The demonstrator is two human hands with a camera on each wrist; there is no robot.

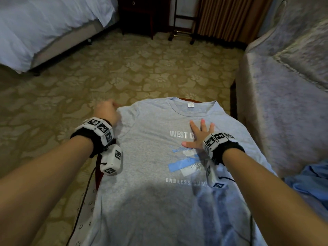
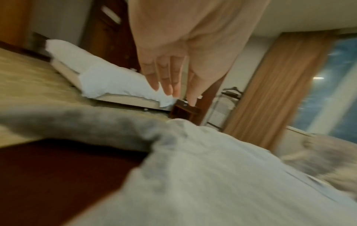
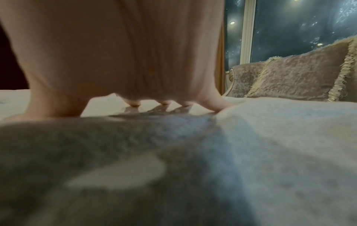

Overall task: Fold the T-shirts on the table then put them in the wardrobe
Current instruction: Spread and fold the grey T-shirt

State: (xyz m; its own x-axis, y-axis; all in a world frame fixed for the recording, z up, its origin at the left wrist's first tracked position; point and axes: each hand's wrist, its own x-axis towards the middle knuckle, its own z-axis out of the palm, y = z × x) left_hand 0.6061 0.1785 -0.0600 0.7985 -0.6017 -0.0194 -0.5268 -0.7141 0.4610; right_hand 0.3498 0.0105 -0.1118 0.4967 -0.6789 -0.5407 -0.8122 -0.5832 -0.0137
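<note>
A grey T-shirt (image 1: 150, 174) with a white and blue chest print lies face up, spread flat on the dark red table (image 2: 48, 175), collar away from me. My right hand (image 1: 200, 134) presses flat on the chest print with its fingers spread; in the right wrist view its fingertips (image 3: 164, 104) rest on the T-shirt (image 3: 251, 152). My left hand (image 1: 106, 112) hovers at the shirt's left shoulder. The blurred left wrist view shows its fingers (image 2: 170, 82) straight and holding nothing, above the T-shirt (image 2: 212, 175) sleeve.
A white cloth with small smiley faces (image 1: 85, 219) pokes out under the shirt's left edge. A blue garment (image 1: 310, 189) lies at the right. A grey covered sofa (image 1: 284, 86) stands close on the right, a bed (image 1: 35, 29) far left, a dark nightstand (image 1: 138, 15) beyond the carpet.
</note>
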